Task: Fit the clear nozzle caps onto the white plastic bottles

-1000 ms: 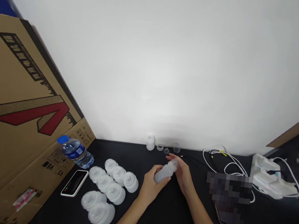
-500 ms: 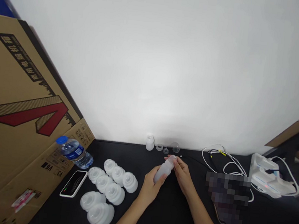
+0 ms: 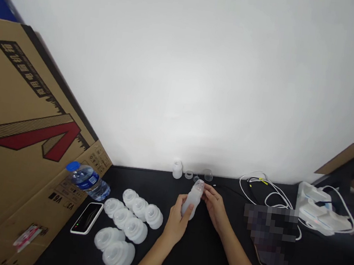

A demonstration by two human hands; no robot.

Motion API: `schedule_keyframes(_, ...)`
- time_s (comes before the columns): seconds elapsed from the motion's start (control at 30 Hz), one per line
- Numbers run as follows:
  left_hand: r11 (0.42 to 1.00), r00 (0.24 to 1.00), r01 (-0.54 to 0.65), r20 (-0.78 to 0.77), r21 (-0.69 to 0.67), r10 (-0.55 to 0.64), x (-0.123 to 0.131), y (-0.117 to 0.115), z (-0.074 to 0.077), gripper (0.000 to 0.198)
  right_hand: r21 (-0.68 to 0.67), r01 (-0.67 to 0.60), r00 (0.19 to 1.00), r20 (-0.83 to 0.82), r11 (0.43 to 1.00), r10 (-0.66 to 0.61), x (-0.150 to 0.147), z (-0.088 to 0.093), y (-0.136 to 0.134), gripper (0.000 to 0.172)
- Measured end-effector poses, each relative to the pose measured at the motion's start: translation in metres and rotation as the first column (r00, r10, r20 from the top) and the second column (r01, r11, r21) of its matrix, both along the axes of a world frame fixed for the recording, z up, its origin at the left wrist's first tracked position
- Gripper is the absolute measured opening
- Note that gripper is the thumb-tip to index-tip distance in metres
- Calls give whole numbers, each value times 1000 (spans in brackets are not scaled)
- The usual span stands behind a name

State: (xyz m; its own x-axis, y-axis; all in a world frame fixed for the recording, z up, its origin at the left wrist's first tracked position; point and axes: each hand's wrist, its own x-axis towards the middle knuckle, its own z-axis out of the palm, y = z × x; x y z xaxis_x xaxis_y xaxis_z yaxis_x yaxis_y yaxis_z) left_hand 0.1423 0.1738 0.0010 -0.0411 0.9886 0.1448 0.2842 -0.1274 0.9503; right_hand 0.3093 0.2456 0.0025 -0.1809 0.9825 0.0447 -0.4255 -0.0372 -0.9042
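Note:
My left hand (image 3: 176, 223) is wrapped round the body of a translucent white baby bottle (image 3: 191, 202), its thumb across the front. The bottle leans slightly to the right and has a clear domed cap (image 3: 199, 186) on top. Just right of this cap is my right hand (image 3: 216, 206), fingers stretched out and loosely bent; whether a fingertip touches the cap I cannot tell. By the wall behind stand an uncapped bottle (image 3: 177, 170), a pale ring (image 3: 189, 174), a clear nipple (image 3: 196, 178) partly behind the held bottle, and a loose clear cap (image 3: 208, 175).
Several capped baby bottles (image 3: 119, 254) stand in rows on the black table (image 3: 199, 257) at left. Beyond them are a phone (image 3: 87, 218), a water bottle (image 3: 89, 180) and a large cardboard box (image 3: 32, 139). White cables (image 3: 277, 200), a white charging dock (image 3: 323, 208) and a blurred dark object (image 3: 269, 236) lie right.
The held bottle has turned more upright and its top has shifted left. My right hand's fingers have loosened from the cap and moved to its right side.

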Motion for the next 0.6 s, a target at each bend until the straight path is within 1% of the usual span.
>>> schedule_keyframes(0.13,1000,999,32,-23,0,-32,0,0,3,41,22,-41,999,24,999,41,0,1,-3,44)
schedule_keyframes(0.33,996,998,58,-33,70,-55,2,3,2,35,62,-16,999,50,998,13,2,-7,-2,40)
schedule_keyframes(0.43,997,998,41,-57,64,-37,3,3,1,42,75,-6,998,71,997,1,2,-11,-1,40)
schedule_keyframes(0.6,998,999,3,-35,62,-1,5,3,-4,36,74,-41,996,85,996,35,1,-13,-1,41)
